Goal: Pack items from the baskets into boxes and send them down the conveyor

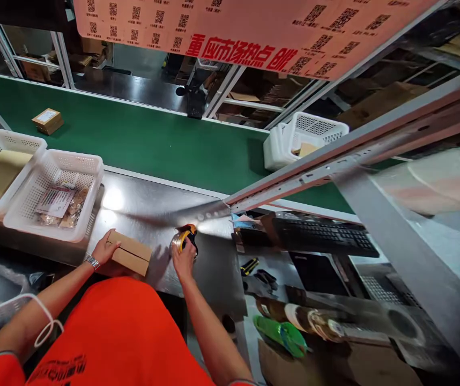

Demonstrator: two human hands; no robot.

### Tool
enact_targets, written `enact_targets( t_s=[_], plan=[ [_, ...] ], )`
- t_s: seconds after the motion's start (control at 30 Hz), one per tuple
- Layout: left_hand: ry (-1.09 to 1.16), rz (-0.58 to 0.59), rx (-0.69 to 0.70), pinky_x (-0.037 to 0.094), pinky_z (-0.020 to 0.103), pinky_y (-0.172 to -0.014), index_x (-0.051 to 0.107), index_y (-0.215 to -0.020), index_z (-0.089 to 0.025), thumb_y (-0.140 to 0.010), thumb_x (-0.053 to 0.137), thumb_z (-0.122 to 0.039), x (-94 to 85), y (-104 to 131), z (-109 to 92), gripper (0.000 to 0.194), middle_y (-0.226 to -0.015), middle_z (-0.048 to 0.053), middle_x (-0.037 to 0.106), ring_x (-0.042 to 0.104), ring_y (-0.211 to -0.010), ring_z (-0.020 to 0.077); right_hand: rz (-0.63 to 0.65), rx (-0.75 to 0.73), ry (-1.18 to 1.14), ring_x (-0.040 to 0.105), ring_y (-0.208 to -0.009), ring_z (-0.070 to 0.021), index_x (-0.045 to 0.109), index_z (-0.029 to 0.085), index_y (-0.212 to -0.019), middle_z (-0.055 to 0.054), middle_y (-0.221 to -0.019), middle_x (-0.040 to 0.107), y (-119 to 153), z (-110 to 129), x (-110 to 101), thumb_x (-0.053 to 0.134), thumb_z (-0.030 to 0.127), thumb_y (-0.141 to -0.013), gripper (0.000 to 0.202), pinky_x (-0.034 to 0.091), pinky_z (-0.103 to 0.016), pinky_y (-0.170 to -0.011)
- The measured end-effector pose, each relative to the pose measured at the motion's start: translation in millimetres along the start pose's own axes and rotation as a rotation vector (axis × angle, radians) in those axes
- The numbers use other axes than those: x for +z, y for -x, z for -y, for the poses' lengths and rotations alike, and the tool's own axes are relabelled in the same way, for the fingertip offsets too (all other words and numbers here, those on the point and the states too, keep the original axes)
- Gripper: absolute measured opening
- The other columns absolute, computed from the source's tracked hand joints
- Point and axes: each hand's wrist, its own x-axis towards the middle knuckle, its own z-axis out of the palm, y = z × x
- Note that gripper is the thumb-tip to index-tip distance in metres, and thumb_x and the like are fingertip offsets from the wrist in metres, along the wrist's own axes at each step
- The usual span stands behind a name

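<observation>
I see the left hand (104, 250) grasping a carton (135, 245); rightward, the right hand (184, 260) grips a tape dispenser (179, 241). Better press the seam (135, 254) flat.

Matt cardboard box (131, 255), glossy metal worktop (149, 201).

A small, flat, oblong brown cardboard box (134, 253) lies at 8 o'clock from the centre of the view, near the front edge of a shiny steel worktop (216, 262). Its top flaps are folded shut, meeting in a dark seam that runs lengthwise from 10 to 4 o'clock. The left hand (105, 250) grips its 9 o'clock end, thumb on top. At about 3 o'clock from the box, just apart from it, is a yellow-and-black tape dispenser (182, 239) with a shiny roll of tape (176, 243), held by the right hand (184, 261). Whether the dispenser touches the steel is unclear.
</observation>
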Motion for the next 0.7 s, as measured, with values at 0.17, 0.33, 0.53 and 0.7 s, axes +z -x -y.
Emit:
enact_targets(
  t_s=[0.17, 0.33, 0.53, 0.7],
  plan=[
    [0.085, 0.091, -0.012, 0.062, 0.036, -0.084, 0.062, -0.15, -0.013, -0.086, 0.071, -0.058, 10.4, -5.8, -9.7, 0.079, -0.111, 0.01, 0.079, 0.075, -0.094, 0.0254, 0.093, 0.045, 0.223, 0.063, -0.136, -0.052, 0.041, -0.007, -0.163, -0.041, -0.139, 0.065, -15.7, -19.3, -12.7, 0.068, 0.05, -0.086, 0.1, 0.047, -0.063, -0.117],
    [0.031, 0.168, 0.015, 0.06, 0.035, -0.082, 0.066, -0.139, -0.014, -0.086, 0.07, -0.059, 12.3, -6.6, -16.6, 0.069, -0.104, 0.008, 0.077, 0.072, -0.091, 0.0247, 0.154, 0.181, -0.008, 0.075, -0.112, -0.0442, 0.046, 0.003, -0.166, -0.03, -0.126, 0.076, -33.0, -0.2, -22.5, 0.073, 0.041, -0.078, 0.1, 0.056, -0.059, -0.102],
    [-0.037, 0.146, 0.072, 0.06, 0.037, -0.095, 0.068, -0.138, -0.016, -0.094, 0.065, -0.054, 16.0, -4.7, -16.8, 0.058, -0.117, 0.01, 0.079, 0.074, -0.103, 0.0264, 0.4, 0.225, -0.743, 0.07, -0.064, -0.0209, 0.056, 0.022, -0.163, -0.006, -0.1, 0.079, -8.8, 63.1, -56.8, 0.075, 0.054, -0.079, 0.092, 0.06, -0.036, -0.06],
    [0.043, 0.162, 0.053, 0.06, 0.039, -0.093, 0.066, -0.143, -0.012, -0.092, 0.068, -0.052, 19.5, -8.3, -9.8, 0.065, -0.119, 0.014, 0.081, 0.075, -0.103, 0.029, 0.518, 0.235, -0.781, 0.054, -0.041, -0.0151, 0.08, 0.019, -0.128, 0.0, -0.067, 0.069, 40.4, 123.7, -40.1, 0.071, 0.079, -0.087, 0.073, 0.044, -0.029, -0.038]
  ],
)
